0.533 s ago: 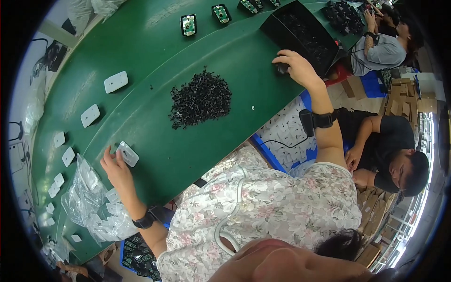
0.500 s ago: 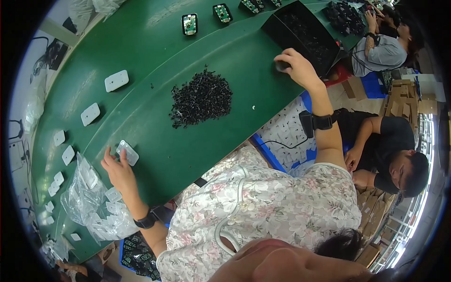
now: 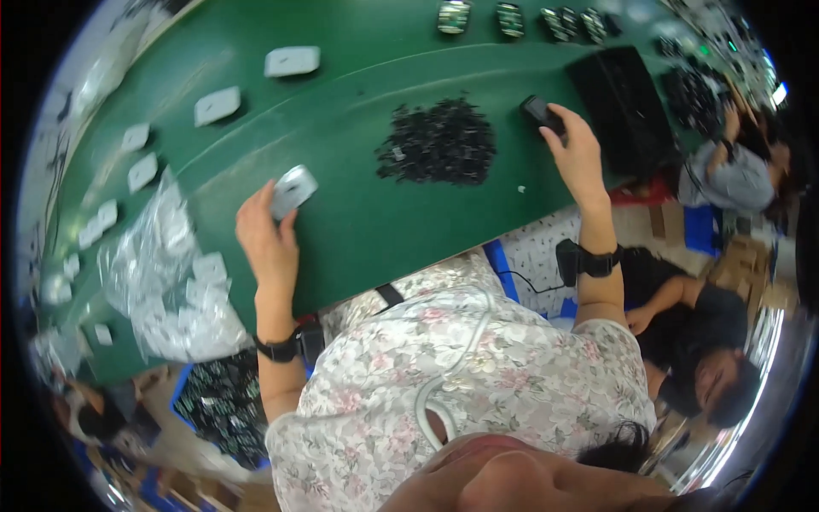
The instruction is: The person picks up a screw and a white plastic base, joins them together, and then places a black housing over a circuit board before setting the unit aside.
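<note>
My left hand [image 3: 266, 239] grips a white rounded plastic cover [image 3: 295, 189] by its edge, between thumb and fingers, low over the green table. On the right, my right hand [image 3: 578, 155] pinches a small black plastic case [image 3: 542, 113] by its near end. Between the two hands lies a loose heap of small black parts [image 3: 439, 141], touched by neither. Motion blur hides the shape of the single parts.
White covers [image 3: 217, 106] lie spaced along the table's left side. A clear plastic bag [image 3: 162, 282] holds more. Beyond my right hand stands a black box [image 3: 627, 107]. Cased green circuit boards [image 3: 510, 19] line the far side. Blue bins and co-workers are beside the table.
My left hand has closed on the white cover and raised it. The black case in my right hand now shows more fully. The whole view has shifted, moving the heap rightward in the picture.
</note>
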`<state>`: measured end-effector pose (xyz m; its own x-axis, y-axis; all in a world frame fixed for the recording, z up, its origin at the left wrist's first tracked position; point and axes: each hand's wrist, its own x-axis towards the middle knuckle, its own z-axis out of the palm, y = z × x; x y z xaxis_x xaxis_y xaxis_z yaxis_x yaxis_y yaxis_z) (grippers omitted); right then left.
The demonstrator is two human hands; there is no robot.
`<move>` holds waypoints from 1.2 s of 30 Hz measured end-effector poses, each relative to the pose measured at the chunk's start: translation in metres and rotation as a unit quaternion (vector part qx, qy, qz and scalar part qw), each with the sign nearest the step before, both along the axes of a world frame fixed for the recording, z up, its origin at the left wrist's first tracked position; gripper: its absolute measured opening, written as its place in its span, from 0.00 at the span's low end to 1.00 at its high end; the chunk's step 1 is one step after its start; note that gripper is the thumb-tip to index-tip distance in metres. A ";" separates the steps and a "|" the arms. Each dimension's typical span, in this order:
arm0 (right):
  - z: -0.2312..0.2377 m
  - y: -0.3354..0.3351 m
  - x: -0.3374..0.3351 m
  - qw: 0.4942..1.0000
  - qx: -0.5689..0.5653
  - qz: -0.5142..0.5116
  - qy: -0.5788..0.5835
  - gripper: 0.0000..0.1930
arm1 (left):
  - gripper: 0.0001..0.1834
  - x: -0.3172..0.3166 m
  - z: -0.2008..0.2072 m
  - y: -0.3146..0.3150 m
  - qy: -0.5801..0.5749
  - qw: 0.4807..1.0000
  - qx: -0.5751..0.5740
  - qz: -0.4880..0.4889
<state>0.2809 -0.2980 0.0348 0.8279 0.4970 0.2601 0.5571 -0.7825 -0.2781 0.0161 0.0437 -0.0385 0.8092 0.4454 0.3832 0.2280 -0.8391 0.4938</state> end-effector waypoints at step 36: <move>-0.022 0.202 -0.122 0.881 -0.006 0.469 -0.063 0.22 | 0.27 -0.020 0.015 -0.030 0.045 0.994 0.083 -0.047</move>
<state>0.1585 -0.0958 0.0130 0.0159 0.9505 0.3104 0.9861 0.0365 -0.1622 -0.0038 0.0138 -0.0234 0.8787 0.3021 0.3697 0.1809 -0.9273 0.3278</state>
